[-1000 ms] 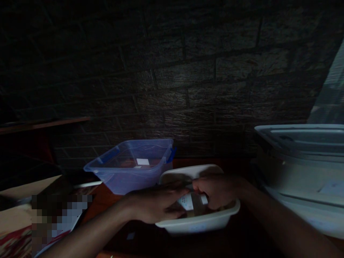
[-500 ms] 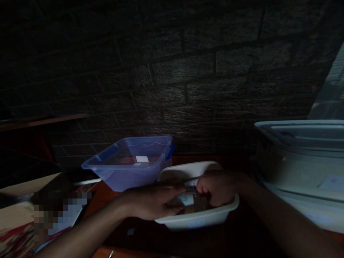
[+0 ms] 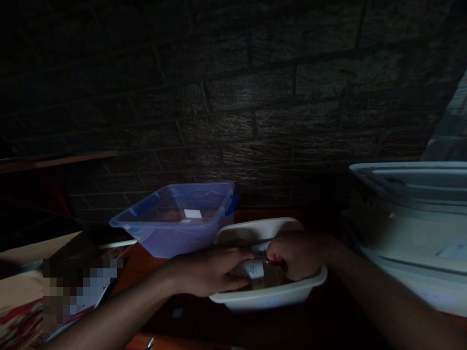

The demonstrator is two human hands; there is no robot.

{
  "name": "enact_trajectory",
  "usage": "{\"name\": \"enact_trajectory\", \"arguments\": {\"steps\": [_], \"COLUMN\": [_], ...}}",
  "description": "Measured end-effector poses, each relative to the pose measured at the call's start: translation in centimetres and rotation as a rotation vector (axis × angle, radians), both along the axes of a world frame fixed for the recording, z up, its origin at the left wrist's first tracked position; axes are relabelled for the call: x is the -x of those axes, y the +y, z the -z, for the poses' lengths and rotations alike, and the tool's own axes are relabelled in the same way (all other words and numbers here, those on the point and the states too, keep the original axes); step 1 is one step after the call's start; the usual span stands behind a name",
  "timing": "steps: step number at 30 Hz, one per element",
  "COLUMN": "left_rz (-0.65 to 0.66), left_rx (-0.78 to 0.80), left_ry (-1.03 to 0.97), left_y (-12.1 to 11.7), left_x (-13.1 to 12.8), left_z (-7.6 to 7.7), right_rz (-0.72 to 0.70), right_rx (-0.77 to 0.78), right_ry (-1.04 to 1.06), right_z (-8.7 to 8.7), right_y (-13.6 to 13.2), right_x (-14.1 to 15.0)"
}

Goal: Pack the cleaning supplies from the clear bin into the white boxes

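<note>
A small white tub (image 3: 270, 299) stands in front of me, and both my hands reach into it. Inside lies a see-through, brownish container with a white label (image 3: 254, 269), perhaps a jar or bottle; its exact kind is too dark to tell. My left hand (image 3: 215, 267) grips this container from the left, thumb and fingers on either side of the label. Curled into a fist, my right hand (image 3: 297, 255) is at the tub's right side, by a second white label (image 3: 261, 249). What its fingers hold is hidden.
A clear purplish bin (image 3: 178, 238) with blue clips stands behind on the left, white paper inside. At right are stacked lidded storage boxes (image 3: 412, 238). An open cardboard box (image 3: 40, 253) sits at left. A dark brick wall (image 3: 233, 126) rises behind the reddish table (image 3: 136, 267).
Both hands stay in the tub in nearly the same pose. The labelled container has tilted very slightly under my left hand, and the view has shifted a little.
</note>
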State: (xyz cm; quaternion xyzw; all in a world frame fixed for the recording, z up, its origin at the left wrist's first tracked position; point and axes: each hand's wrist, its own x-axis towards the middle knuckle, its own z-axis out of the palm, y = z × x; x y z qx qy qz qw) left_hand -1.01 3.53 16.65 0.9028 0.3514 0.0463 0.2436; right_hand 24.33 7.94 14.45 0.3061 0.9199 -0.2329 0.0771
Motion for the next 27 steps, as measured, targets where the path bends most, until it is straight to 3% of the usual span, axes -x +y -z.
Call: {"name": "enact_trajectory", "arguments": {"steps": [6,10,13,15,18,21,24,27], "left_rz": [-0.002,-0.025,-0.091,-0.150,-0.275,-0.376,-0.415,-0.420], "left_rx": [-0.013,-0.039,-0.054,-0.091,-0.205,-0.272,-0.251,-0.228], "left_ry": [-0.075,-0.082,-0.126,-0.208,-0.316,-0.335,-0.368,-0.429], "left_y": [0.0,-0.3,-1.0,-1.6,-2.2,-2.5,-2.5,-1.9], "left_x": [-0.1,-0.2,0.2,0.9,2.3,3.2,3.2,3.0], "left_z": [0.6,0.2,-0.2,0.0,1.5,4.0,5.9,6.8], "right_rz": [0.048,0.064,0.116,0.187,0.349,0.482,0.491,0.474], "right_rx": [0.010,0.057,0.021,-0.097,-0.412,-0.660,-0.648,-0.588], "right_ry": [-0.065,-0.071,0.075,0.230,0.329,0.196,0.070,-0.013], "right_z": [-0.4,-0.7,-1.5,-2.0,-2.1,-1.1,0.4,1.3], "right_y": [-0.2,-0.3,-0.5,-0.5,-0.1,0.9,1.9,2.4], "right_x": [0.1,-0.1,-0.9,-1.4,-1.8,-1.7,-1.4,-1.4]}}
